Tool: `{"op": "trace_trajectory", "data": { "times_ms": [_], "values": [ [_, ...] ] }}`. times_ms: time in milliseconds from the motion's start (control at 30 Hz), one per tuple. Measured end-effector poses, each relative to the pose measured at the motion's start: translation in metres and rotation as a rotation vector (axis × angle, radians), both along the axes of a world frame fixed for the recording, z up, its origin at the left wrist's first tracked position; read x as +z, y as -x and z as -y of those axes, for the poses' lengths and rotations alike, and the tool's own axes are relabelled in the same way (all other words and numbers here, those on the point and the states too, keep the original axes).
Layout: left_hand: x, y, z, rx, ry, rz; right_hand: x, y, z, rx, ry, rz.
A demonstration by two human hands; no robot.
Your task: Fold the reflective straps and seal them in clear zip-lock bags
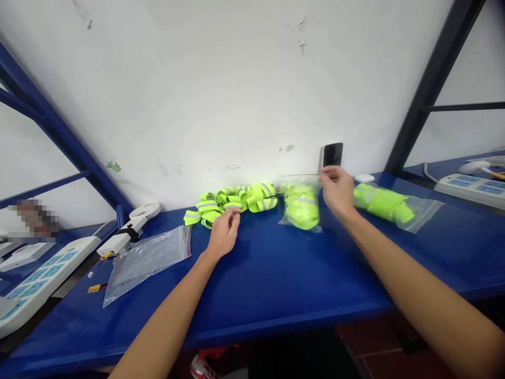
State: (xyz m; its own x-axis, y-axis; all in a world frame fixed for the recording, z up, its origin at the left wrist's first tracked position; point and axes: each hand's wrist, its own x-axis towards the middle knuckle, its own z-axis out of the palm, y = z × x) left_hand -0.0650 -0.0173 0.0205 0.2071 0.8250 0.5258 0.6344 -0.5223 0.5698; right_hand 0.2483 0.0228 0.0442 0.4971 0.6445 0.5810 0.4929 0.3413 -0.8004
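My right hand (338,189) pinches the upper right edge of a clear zip bag (283,223). A bundle of fluorescent yellow-green reflective strap (302,207) is inside that bag, which hangs or stands close to the table top. To the left, my left hand (224,231) has its fingers curled together at the front of a loose heap of the same reflective strap (260,199). Whether those fingers grip anything is hidden. A second filled zip bag (382,202) lies on its side to the right of my right hand.
An empty zip bag (150,260) lies flat at left, by a white handheld fan (144,211) and a yellow connector (94,288). A phone (332,154) leans on the wall, with a white oval object (364,178) beside it. Power strips (473,188) sit at both sides.
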Motion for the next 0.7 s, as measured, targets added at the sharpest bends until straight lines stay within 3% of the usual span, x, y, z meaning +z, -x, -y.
{"op": "trace_trajectory", "data": {
  "times_ms": [67, 133, 300, 533, 700],
  "values": [
    [-0.002, -0.002, -0.002, 0.001, -0.027, -0.053, -0.003, -0.013, -0.004, -0.216, -0.020, 0.165],
    [-0.004, -0.005, -0.002, -0.017, -0.044, -0.100, -0.007, -0.013, -0.002, -0.253, 0.031, 0.352],
    [-0.005, -0.006, -0.001, -0.062, -0.055, -0.178, -0.011, 0.018, 0.012, 0.020, 0.280, 0.667],
    [-0.005, -0.005, -0.002, -0.079, -0.044, -0.219, -0.012, 0.042, 0.034, 0.108, 0.511, 0.852],
    [-0.007, -0.003, -0.003, -0.076, -0.049, -0.254, -0.007, 0.041, 0.062, 0.124, 0.585, 1.086]
  ]
}}
